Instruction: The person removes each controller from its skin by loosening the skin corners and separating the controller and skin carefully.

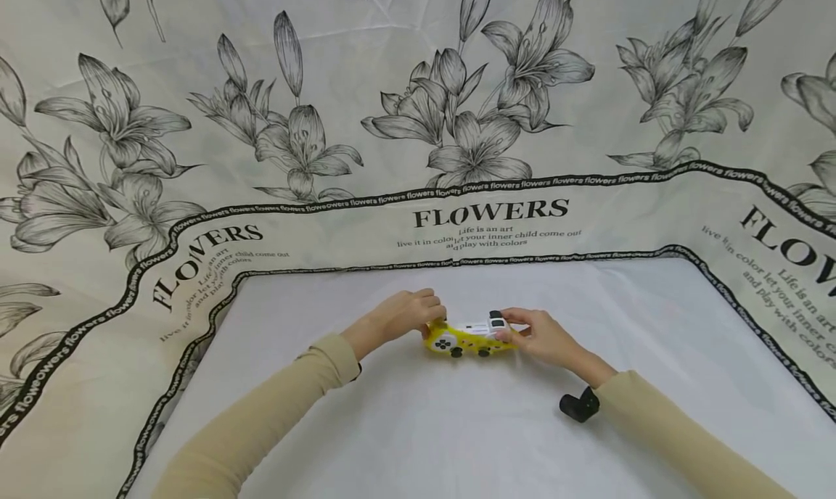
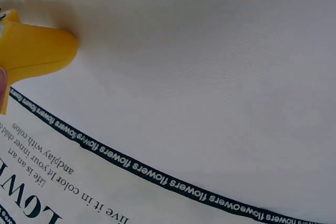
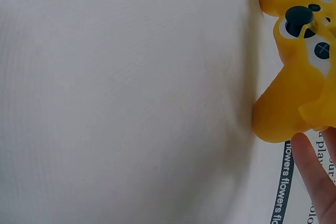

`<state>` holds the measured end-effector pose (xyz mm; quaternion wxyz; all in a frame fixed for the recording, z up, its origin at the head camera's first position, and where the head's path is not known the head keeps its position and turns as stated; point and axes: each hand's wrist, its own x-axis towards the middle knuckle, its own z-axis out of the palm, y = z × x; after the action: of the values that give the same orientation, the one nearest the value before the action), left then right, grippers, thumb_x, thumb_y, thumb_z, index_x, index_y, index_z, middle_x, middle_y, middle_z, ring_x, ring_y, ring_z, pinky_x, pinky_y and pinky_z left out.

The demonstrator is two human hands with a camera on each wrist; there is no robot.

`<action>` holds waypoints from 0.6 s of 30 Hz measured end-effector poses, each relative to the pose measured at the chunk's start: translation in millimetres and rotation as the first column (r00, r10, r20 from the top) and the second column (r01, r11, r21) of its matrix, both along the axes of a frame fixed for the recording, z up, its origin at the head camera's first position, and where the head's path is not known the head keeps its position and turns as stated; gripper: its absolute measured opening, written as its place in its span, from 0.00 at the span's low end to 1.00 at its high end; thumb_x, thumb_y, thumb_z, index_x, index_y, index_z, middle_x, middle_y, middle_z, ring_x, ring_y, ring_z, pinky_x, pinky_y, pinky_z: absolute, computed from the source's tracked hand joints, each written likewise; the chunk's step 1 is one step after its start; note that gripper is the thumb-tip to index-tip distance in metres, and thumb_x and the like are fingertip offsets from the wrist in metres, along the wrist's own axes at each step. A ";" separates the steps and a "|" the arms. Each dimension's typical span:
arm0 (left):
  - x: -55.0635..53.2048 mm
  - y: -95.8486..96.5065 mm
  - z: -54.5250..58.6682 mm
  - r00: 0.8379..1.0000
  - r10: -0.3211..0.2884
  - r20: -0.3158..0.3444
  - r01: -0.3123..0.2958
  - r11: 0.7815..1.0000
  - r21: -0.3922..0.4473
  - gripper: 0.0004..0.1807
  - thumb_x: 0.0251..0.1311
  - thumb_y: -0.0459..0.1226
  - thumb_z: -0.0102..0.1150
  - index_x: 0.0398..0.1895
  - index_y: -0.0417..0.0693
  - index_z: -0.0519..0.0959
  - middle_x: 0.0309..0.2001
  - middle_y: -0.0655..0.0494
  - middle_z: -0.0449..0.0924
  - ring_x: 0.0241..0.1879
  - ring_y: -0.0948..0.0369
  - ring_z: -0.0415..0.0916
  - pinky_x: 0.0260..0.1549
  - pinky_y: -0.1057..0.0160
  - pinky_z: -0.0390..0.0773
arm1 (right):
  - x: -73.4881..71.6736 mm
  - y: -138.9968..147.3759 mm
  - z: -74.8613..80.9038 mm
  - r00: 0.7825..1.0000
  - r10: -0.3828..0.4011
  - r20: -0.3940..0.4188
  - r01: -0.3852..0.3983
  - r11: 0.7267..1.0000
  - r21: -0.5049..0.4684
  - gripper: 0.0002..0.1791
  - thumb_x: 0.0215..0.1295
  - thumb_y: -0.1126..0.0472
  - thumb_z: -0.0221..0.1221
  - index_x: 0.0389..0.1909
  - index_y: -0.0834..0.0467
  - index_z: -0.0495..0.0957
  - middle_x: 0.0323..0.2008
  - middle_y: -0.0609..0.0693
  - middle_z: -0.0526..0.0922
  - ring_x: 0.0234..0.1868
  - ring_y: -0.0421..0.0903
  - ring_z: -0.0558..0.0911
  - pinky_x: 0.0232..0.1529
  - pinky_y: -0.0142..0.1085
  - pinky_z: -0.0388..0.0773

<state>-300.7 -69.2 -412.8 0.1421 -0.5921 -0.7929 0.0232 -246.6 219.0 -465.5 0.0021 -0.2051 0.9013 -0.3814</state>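
A white game controller with black thumbsticks and black shoulder buttons wears a yellow cover. Its white back edge shows above the yellow. My left hand pinches the cover at the left grip; in the left wrist view the yellow grip juts out, with only a sliver of finger at the frame edge. On the other side, my right hand holds the right end between thumb and fingers. In the right wrist view, a loose yellow edge stands off the right grip, beside my fingers.
A small black object with rounded parts lies on the white cloth next to my right forearm. Behind and at the sides rises a flower-printed curtain with a dark lettered band.
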 end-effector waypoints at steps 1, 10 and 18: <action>-0.6 -0.6 -0.6 1.000 -0.007 0.013 0.007 1.000 0.018 0.20 0.43 0.46 0.68 0.40 0.50 0.78 0.36 0.61 0.82 0.36 0.65 0.73 0.32 0.77 0.76 | 0.6 0.0 0.3 1.000 -0.004 -0.002 0.004 1.000 0.002 0.30 0.65 0.51 0.61 0.57 0.71 0.72 0.55 0.69 0.77 0.52 0.62 0.81 0.43 0.42 0.83; -0.9 -4.6 -9.0 0.995 -0.075 0.069 0.066 0.990 0.126 0.14 0.47 0.41 0.70 0.38 0.50 0.80 0.40 0.58 0.81 0.40 0.66 0.77 0.36 0.78 0.77 | 1.8 0.6 3.5 1.000 -0.009 -0.022 0.009 1.000 0.029 0.29 0.64 0.52 0.61 0.56 0.71 0.74 0.53 0.66 0.80 0.55 0.62 0.79 0.42 0.42 0.83; 0.4 -12.8 -13.6 0.998 -0.064 0.029 0.060 0.988 0.145 0.12 0.52 0.36 0.68 0.41 0.50 0.82 0.39 0.61 0.84 0.38 0.68 0.79 0.35 0.80 0.77 | -0.4 -1.7 2.2 1.000 -0.014 -0.015 0.014 1.000 0.022 0.29 0.63 0.52 0.62 0.55 0.71 0.74 0.53 0.67 0.80 0.55 0.63 0.78 0.43 0.46 0.83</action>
<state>-300.3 -82.1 -426.4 0.1718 -0.6050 -0.7760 -0.0484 -247.0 217.3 -463.3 -0.0048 -0.2015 0.9069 -0.3699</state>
